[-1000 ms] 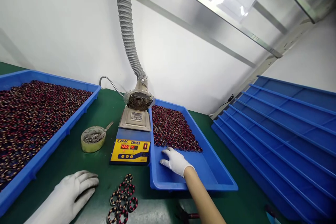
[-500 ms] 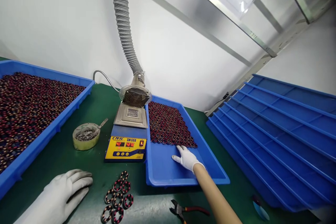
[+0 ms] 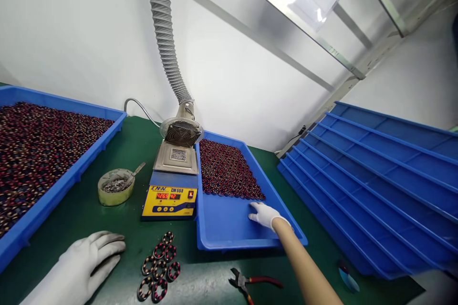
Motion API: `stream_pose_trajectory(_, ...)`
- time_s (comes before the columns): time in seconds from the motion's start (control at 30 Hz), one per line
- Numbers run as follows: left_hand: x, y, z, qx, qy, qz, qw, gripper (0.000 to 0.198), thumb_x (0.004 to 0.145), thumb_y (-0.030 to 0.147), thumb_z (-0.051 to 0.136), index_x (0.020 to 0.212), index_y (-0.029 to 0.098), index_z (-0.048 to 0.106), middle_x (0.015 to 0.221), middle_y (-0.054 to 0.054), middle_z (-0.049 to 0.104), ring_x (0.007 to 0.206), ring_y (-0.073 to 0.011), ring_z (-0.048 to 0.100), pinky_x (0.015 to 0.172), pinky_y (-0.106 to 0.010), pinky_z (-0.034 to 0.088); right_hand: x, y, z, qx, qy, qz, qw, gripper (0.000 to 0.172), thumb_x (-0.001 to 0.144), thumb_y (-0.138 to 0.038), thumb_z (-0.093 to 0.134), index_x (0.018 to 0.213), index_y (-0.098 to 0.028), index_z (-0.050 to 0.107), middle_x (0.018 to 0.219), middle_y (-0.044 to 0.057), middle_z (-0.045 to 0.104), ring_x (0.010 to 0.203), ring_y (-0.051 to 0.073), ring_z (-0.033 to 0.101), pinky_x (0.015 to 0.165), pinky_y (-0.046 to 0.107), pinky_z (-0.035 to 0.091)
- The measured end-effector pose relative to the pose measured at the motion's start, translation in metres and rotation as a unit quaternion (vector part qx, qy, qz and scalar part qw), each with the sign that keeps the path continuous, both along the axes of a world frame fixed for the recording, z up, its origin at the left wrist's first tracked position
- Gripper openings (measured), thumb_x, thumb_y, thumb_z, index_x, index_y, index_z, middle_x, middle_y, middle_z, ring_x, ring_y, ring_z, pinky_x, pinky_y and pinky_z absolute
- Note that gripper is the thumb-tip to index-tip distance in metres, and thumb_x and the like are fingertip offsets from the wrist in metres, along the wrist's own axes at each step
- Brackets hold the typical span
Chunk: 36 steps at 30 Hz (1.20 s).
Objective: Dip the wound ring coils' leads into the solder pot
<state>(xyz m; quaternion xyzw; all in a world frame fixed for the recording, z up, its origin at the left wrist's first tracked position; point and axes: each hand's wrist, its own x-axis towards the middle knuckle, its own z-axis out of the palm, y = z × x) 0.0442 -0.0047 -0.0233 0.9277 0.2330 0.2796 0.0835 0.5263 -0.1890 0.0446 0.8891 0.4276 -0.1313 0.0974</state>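
1. Your right hand (image 3: 265,214) is loosely spread inside the right-hand blue tray (image 3: 238,243), over its bare near part; nothing shows in its fingers, and whether they touch the tray floor cannot be told.
2. Your left hand (image 3: 89,262) lies on the green table (image 3: 203,290), fingers slightly bent, with no object visible in it.
3. Packed rings (image 3: 231,171) fill the tray's far part, just beyond your right fingertips; loose rings (image 3: 154,268) sit grouped on the table, near your left hand.
4. Each ring looks light and stiff, probably apt to slide on smooth plastic.
5. Grip one across its outer rim; the pink and tan segments may be delicate, so pinch gently.
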Motion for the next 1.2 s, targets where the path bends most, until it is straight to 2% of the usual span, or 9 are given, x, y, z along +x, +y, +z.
stream_pose_trajectory(0.23,-0.001,0.003,-0.017,-0.027,-0.025,0.007,0.999,0.028,0.083,0.054,0.051,0.086,0.036,0.072,0.091,0.004,0.075,0.082,-0.0193,0.07,0.069,-0.025,0.055,0.018,-0.003,-0.008,0.035,-0.007,0.003,0.999,0.037,0.09,-0.033,0.057,0.124,-0.018,0.052,0.129,0.01,0.051,0.11,0.025,0.055,0.091,0.048,0.048)
stream_pose_trajectory(0.43,0.003,-0.004,-0.015,-0.052,-0.046,0.042,0.997,0.043,0.086,0.063,0.041,0.082,0.035,0.073,0.09,0.001,0.075,0.084,-0.0217,0.069,0.072,-0.029,0.055,0.029,-0.015,-0.004,0.037,0.009,-0.011,0.999,0.034,0.09,-0.033,0.057,0.121,-0.018,0.054,0.126,0.009,0.054,0.107,0.024,0.056,0.089,0.046,0.049)
stream_pose_trajectory(0.57,0.003,-0.002,-0.018,-0.051,-0.042,0.037,0.997,0.042,0.086,0.062,0.042,0.082,0.035,0.073,0.089,0.002,0.075,0.084,-0.0219,0.069,0.072,-0.03,0.055,0.036,-0.014,0.002,0.023,-0.015,-0.05,0.998,0.031,0.091,-0.033,0.056,0.118,-0.018,0.055,0.122,0.009,0.056,0.104,0.022,0.058,0.087,0.044,0.05)
stream_pose_trajectory(0.73,-0.001,0.006,-0.021,-0.04,-0.013,0.001,0.999,0.03,0.084,0.055,0.051,0.086,0.035,0.073,0.093,0.002,0.075,0.084,-0.0207,0.069,0.071,-0.027,0.055,0.019,-0.003,0.01,0.015,-0.036,-0.075,0.996,0.033,0.09,-0.033,0.057,0.12,-0.017,0.054,0.123,0.009,0.055,0.104,0.023,0.058,0.086,0.044,0.051)
stream_pose_trajectory(0.87,-0.002,-0.001,-0.002,-0.07,0.054,0.018,0.996,0.023,0.086,0.046,0.054,0.094,0.033,0.071,0.103,0.0,0.072,0.092,-0.0209,0.067,0.08,-0.03,0.053,-0.009,0.003,0.037,0.001,-0.037,-0.075,0.996,0.03,0.091,-0.033,0.056,0.117,-0.017,0.056,0.119,0.008,0.057,0.099,0.021,0.06,0.083,0.042,0.052)
stream_pose_trajectory(1.0,0.0,-0.014,0.029,-0.103,0.088,0.007,0.991,0.024,0.091,0.034,0.047,0.096,0.026,0.07,0.105,-0.005,0.07,0.095,-0.0223,0.064,0.083,-0.035,0.049,-0.062,0.02,0.085,0.023,-0.038,-0.018,0.999,0.021,0.09,-0.03,0.057,0.105,-0.016,0.062,0.108,0.008,0.064,0.095,0.02,0.063,0.085,0.042,0.051)
stream_pose_trajectory(1.03,0.001,-0.017,0.034,-0.108,0.09,0.002,0.99,0.024,0.092,0.031,0.046,0.098,0.025,0.069,0.105,-0.006,0.069,0.096,-0.0229,0.063,0.084,-0.036,0.049,-0.082,0.025,0.099,0.05,-0.039,0.009,0.998,0.018,0.092,-0.027,0.053,0.1,-0.017,0.065,0.106,0.011,0.066,0.097,0.023,0.063,0.089,0.042,0.048)
stream_pose_trajectory(1.13,0.002,-0.023,0.044,-0.115,0.096,0.002,0.989,0.023,0.092,0.025,0.046,0.098,0.023,0.068,0.104,-0.005,0.069,0.097,-0.0221,0.061,0.086,-0.037,0.046,-0.154,0.031,0.136,0.19,-0.031,0.099,0.976,0.032,0.096,-0.038,0.039,0.115,-0.026,0.061,0.12,0.007,0.064,0.11,0.025,0.059,0.097,0.043,0.043)
stream_pose_trajectory(1.2,0.002,-0.029,0.045,-0.114,0.098,-0.002,0.989,0.021,0.09,0.024,0.049,0.1,0.023,0.067,0.102,-0.004,0.069,0.097,-0.0216,0.061,0.087,-0.035,0.045,-0.202,0.025,0.152,0.419,0.057,0.163,0.891,0.032,0.088,-0.047,0.052,0.109,-0.027,0.065,0.106,0.005,0.07,0.095,0.027,0.066,0.085,0.044,0.051)
